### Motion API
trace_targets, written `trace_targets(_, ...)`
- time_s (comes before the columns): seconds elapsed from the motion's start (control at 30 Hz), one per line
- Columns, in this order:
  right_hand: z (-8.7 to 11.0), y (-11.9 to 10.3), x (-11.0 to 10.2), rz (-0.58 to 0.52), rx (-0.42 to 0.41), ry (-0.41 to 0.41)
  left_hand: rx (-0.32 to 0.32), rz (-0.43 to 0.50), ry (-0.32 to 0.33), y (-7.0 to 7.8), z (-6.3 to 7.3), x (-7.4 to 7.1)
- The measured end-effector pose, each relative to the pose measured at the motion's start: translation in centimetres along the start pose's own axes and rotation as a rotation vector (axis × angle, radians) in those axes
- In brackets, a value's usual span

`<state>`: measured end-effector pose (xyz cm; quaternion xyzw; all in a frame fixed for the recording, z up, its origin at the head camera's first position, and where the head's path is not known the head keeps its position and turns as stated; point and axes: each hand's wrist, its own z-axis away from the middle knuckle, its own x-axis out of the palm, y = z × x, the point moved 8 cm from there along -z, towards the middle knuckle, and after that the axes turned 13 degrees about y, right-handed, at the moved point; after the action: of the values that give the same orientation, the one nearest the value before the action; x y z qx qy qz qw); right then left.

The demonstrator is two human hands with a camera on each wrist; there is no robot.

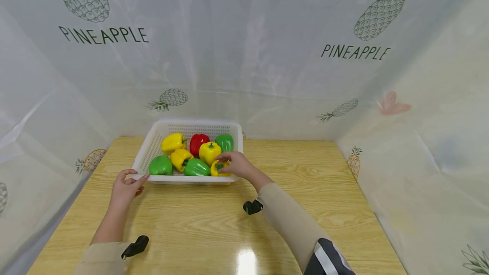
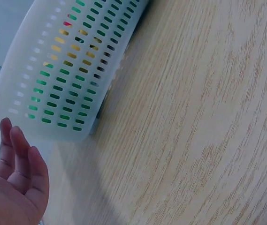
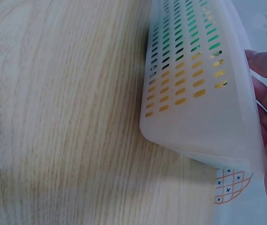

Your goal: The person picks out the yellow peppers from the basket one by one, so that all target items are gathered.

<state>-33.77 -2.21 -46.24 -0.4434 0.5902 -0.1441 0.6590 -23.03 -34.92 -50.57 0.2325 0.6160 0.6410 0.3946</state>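
A white perforated plastic basket [image 1: 192, 179] stands at the table's far side with several bell peppers in it. My left hand [image 1: 126, 188] pinches its front left corner rim; in the left wrist view, fingers [image 2: 23, 164] lie below the rim outside. Over the front right corner, my right hand [image 1: 238, 164] reaches in, thumb and fingers parted about a yellow bell pepper [image 1: 214, 169], which they partly hide. Beside that pepper lie a green bell pepper [image 1: 196, 167] and another yellow bell pepper [image 1: 209, 153]. In the right wrist view the basket wall hides the fingertips.
A red bell pepper [image 1: 198, 143] and a green bell pepper [image 1: 224, 142] lie at the basket's back, with a green bell pepper [image 1: 160, 165] at front left. The wooden table [image 1: 191, 224] meets a pineapple-printed sheet [image 1: 282, 109] behind.
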Motion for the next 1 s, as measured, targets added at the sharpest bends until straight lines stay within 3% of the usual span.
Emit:
trace_targets(0.17, -0.4, -0.1, -0.1, 0.033, 0.001, -0.020, 0.007, 0.028, -0.008, 0.3, 0.3, 0.2)
trace_targets(0.4, -0.6, 0.4, 0.4, 0.063, 0.046, -0.079, -0.009, -0.022, 0.015, -0.2, 0.4, 0.1)
trace_targets(0.63, -0.8, -0.1, 0.5, 0.076, 0.028, -0.157, -0.030, -0.012, 0.027, -0.4, 0.5, -0.1)
trace_targets(1.0, -1.1, 0.1, 0.1, 0.121, -0.017, -0.162, -0.036, 0.004, 0.024, -0.5, 0.7, 0.0)
